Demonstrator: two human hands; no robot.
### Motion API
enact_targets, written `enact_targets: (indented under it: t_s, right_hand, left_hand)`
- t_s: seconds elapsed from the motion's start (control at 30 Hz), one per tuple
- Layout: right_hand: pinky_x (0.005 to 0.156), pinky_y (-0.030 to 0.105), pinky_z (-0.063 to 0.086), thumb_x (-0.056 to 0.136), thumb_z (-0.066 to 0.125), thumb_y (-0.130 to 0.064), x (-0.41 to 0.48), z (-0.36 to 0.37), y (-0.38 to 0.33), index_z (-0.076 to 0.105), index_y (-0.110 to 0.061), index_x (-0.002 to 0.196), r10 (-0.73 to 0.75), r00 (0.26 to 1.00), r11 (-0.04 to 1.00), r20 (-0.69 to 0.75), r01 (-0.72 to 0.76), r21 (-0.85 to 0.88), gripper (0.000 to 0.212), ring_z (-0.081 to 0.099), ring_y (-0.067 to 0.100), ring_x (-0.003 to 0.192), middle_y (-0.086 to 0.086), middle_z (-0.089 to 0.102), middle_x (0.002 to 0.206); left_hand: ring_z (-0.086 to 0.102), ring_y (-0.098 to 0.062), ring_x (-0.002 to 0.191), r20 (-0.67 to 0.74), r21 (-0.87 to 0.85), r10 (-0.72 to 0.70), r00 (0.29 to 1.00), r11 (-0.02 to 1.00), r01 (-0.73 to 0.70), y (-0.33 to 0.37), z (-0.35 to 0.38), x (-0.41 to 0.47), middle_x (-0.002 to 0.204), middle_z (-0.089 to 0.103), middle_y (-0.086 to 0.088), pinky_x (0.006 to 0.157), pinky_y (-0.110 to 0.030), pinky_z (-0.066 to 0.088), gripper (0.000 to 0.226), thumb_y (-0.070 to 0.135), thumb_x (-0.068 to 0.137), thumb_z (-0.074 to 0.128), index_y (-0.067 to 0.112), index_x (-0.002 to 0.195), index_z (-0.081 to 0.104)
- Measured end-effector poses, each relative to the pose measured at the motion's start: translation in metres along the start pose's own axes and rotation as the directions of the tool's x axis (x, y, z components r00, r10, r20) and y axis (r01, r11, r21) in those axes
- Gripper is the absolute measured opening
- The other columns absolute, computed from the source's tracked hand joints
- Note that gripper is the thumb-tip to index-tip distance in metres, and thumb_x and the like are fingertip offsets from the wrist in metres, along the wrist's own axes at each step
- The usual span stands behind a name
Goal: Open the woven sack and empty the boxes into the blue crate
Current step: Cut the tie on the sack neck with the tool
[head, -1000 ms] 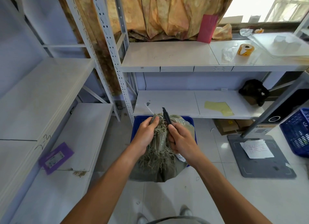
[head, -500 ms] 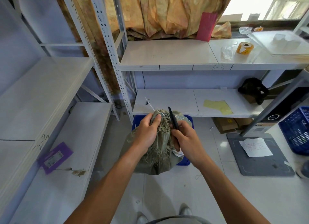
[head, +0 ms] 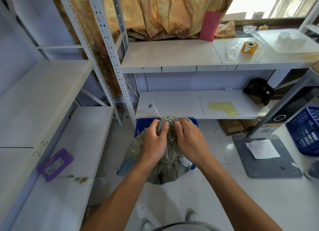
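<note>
A grey-green woven sack (head: 165, 175) with a frayed, bunched neck stands on the floor, mostly hiding the blue crate (head: 145, 125) behind it. A white zip tie (head: 158, 112) circles the neck, its tail sticking up to the left. My left hand (head: 154, 141) grips the neck from the left, thumb on the bunch. My right hand (head: 189, 141) holds the neck from the right, fingertips at the tie. No tool shows in my right hand now. The boxes inside the sack are hidden.
White metal shelving (head: 172, 103) stands right behind the crate, another rack (head: 82, 144) at my left with a purple card (head: 55, 164). A grey floor scale (head: 265, 156) with paper and a second blue basket (head: 305, 130) lie to the right. My shoes (head: 189, 217) are below.
The black blade seen in my right hand earlier is out of sight now. Both hands have closed in on the sack's tied neck, and the sack has risen slightly toward the shelf.
</note>
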State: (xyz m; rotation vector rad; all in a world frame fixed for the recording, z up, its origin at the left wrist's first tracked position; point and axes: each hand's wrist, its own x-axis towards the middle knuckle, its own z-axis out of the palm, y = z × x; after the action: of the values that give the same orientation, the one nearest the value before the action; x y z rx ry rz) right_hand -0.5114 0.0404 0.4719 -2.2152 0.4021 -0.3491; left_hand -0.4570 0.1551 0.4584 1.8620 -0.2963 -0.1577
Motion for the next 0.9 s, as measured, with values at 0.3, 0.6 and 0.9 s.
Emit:
enact_targets:
  t_s: [0.3,0.6,0.9]
  right_hand:
    - [0.067,0.035,0.037,0.104,0.039,-0.039,-0.006,0.005,-0.003,0.054,-0.021,0.089,0.008,0.997,0.990,-0.077,-0.019,-0.140,0.027,0.054,0.017,0.076,-0.005,0.059,0.086]
    - [0.072,0.039,0.045,0.104,0.040,-0.040,-0.011,0.005,-0.002,0.058,-0.019,0.101,-0.034,0.996,0.983,-0.076,0.020,-0.182,0.028,0.057,0.020,0.082,-0.004,0.060,0.096]
    - [0.070,0.036,0.047,0.104,0.040,-0.040,-0.011,0.005,-0.005,0.058,-0.020,0.102,-0.026,0.997,0.981,-0.070,0.012,-0.196,0.027,0.058,0.017,0.081,-0.006,0.059,0.096]
  left_hand:
    - [0.067,-0.013,0.089,-0.032,-0.103,-0.030,0.999,0.994,0.026,0.002,0.010,-0.013,0.091,0.070,0.006,0.083,-0.040,0.056,0.019,0.038,0.104,0.051,0.026,0.097,0.064]
    - [0.067,-0.011,0.089,-0.061,-0.112,-0.038,0.997,0.993,0.031,0.003,0.012,-0.016,0.091,0.070,0.008,0.084,-0.043,0.056,0.017,0.039,0.104,0.051,0.029,0.097,0.064]
    - [0.066,-0.011,0.098,-0.056,-0.113,-0.050,0.997,0.993,0.043,0.001,0.011,-0.016,0.100,0.070,0.007,0.090,-0.041,0.055,0.020,0.041,0.104,0.049,0.027,0.105,0.062]
